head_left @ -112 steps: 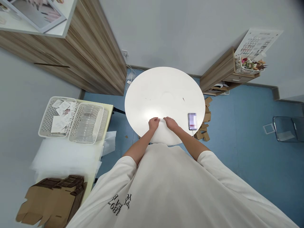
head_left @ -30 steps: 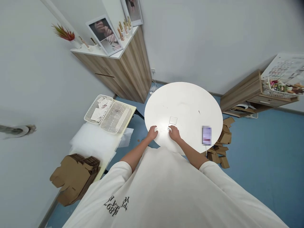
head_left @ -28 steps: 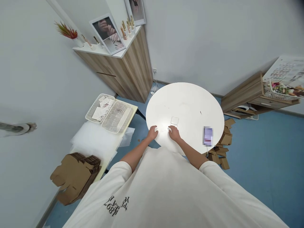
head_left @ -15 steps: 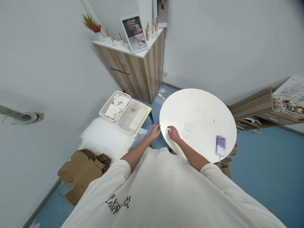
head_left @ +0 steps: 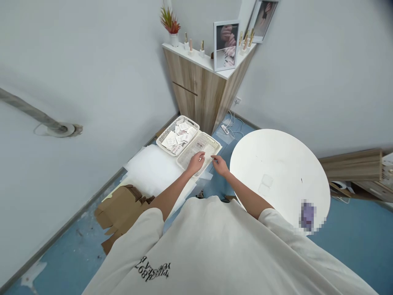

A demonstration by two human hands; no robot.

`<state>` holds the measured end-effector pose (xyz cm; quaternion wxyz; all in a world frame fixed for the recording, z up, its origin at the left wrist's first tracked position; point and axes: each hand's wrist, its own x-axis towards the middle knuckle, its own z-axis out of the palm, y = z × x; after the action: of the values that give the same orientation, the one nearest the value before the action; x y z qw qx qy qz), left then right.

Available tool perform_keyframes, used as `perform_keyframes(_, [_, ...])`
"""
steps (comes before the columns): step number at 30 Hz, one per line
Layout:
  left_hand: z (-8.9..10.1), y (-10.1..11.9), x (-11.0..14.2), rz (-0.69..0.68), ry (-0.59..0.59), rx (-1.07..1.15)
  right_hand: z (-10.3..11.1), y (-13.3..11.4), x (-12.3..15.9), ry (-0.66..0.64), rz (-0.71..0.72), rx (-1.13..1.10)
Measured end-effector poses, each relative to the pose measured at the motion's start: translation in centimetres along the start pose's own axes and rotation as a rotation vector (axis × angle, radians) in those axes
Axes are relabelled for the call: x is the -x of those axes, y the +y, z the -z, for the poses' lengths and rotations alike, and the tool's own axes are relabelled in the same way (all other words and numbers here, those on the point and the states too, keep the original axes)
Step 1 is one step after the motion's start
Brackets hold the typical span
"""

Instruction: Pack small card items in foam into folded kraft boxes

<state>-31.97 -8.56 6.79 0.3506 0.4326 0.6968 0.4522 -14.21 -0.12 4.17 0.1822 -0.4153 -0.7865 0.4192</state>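
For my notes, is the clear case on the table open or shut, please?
Open: the clear case shows two panels side by side.

Small packing workroom for nail goods is suggested. At eight o'clock, flattened cardboard boxes [head_left: 124, 205] stacked near spread white sheets [head_left: 153, 170]; at ten, perforated basket [head_left: 167, 132] strewn with cards [head_left: 176, 138]. At twelve, wood-grain cabinet [head_left: 204, 88] topped with little bottles [head_left: 202, 50] and framed hand photo [head_left: 226, 45].

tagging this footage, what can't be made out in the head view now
All in the head view:
Purple thing on the round table: blurred by pixelation.
Paper slips: print too small to read.
Right basket: partly hidden by the left hand.
Right hand: too small to tell if it holds anything.
Right wooden cabinet: cut off by the right edge.
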Motion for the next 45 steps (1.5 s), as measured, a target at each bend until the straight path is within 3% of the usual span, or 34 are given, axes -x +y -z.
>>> perform_keyframes(4, [4.5,-1.5,-2.4,0.016,0.096,-0.014,-1.3,-3.0,-3.2,-0.048,0.016,-0.013])
perform_keyframes(8, [7.7,-2.9,-5.2,0.036,0.165,-0.065,-1.8,-5.7,-5.9,-0.095,0.025,-0.012])
perform_keyframes(13, [10.9,-4.6,-9.7,0.197,0.258,-0.154,-2.3,-8.1,-8.7,-0.132,0.033,-0.002])
perform_keyframes(19, [13.5,-6.9,-15.4,0.315,0.278,-0.343,-3.2,-8.9,-10.6,-0.170,0.013,-0.004])
perform_keyframes(24, [13.9,-8.3,-18.3,0.309,0.195,-0.495,-2.8,-8.6,-11.3,-0.181,-0.001,-0.002])
perform_keyframes(31, [12.9,-8.9,-19.7,0.392,0.200,-0.573,-2.5,-7.8,-11.9,-0.164,-0.020,0.009])
perform_keyframes(38, [12.8,-9.5,-20.4,0.450,0.277,-0.468,-2.7,-8.3,-12.1,-0.176,-0.032,0.014])
perform_keyframes(45, [13.1,-10.3,-20.4,0.480,0.339,-0.322,-2.6,-7.1,-12.1,-0.181,-0.027,0.028])
